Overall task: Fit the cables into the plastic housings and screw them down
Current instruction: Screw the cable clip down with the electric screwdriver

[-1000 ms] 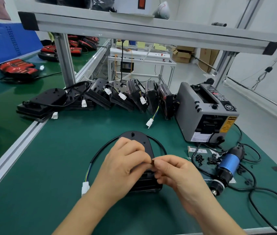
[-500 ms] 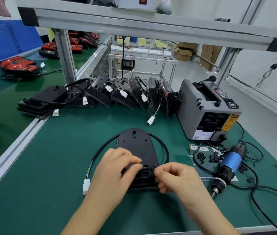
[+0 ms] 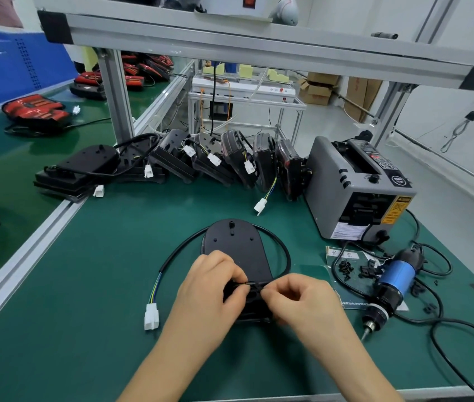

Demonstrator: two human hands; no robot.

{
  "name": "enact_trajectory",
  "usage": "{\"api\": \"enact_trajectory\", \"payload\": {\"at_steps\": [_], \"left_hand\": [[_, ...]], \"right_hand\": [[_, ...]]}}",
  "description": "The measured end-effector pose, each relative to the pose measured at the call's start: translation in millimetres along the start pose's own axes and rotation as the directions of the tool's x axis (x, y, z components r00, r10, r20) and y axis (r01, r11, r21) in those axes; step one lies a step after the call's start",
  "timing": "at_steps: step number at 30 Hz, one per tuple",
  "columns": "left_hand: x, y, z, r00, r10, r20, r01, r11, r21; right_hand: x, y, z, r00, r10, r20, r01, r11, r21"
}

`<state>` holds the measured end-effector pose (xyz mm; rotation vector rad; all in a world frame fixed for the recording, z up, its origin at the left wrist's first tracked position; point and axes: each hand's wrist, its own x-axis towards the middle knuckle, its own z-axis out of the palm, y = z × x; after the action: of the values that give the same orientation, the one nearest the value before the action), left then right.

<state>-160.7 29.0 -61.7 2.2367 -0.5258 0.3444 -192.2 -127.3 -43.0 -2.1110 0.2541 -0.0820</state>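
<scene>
A black plastic housing [image 3: 234, 246] lies flat on the green worktop [image 3: 85, 285], just in front of the person, with its rounded end pointing away and its near end under both hands. The left hand [image 3: 209, 291] rests over the near left part of the housing, its fingers curled in, and its thumb and forefinger pinch the black cable [image 3: 288, 258] where it crosses the housing's near end. The right hand [image 3: 296, 300] meets it from the other side. Its fingers are also curled tight, and its fingertips pinch the same short stretch of cable, almost touching the left hand's fingertips. From that pinch the cable loops out to the right, arcs round the far rounded end of the housing and comes back down the left side. There its sheath ends in coloured wires [image 3: 154, 288] that run into a white connector [image 3: 151, 317], which lies on the worktop near the left wrist. To the right, well apart from the hands, a blue electric screwdriver [image 3: 395, 278] lies on its side with its tip towards the near edge. Small black screws [image 3: 345, 266] are scattered just beside it. Behind the screws stands a grey tape dispenser [image 3: 354, 190], and a row of further black housings [image 3: 230, 161] with white plugs leans along the back of the worktop.
</scene>
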Motion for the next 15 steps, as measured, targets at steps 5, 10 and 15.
{"api": "enact_trajectory", "payload": {"at_steps": [5,10,15], "left_hand": [[-0.6,-2.1,0.7,1.000,0.016,-0.005,-0.016,0.999,-0.028],[-0.8,-4.4,0.9,0.999,0.033,0.003,-0.033,0.998,-0.045],[-1.9,-7.2,2.0,0.999,0.044,-0.014,-0.045,0.995,-0.093]], "right_hand": [[2.8,1.2,2.8,0.999,-0.036,-0.038,0.035,0.999,-0.039],[3.2,5.2,6.3,0.991,-0.113,-0.069,0.104,0.987,-0.122],[8.0,11.0,7.9,0.952,-0.284,-0.116,0.251,0.938,-0.239]]}}
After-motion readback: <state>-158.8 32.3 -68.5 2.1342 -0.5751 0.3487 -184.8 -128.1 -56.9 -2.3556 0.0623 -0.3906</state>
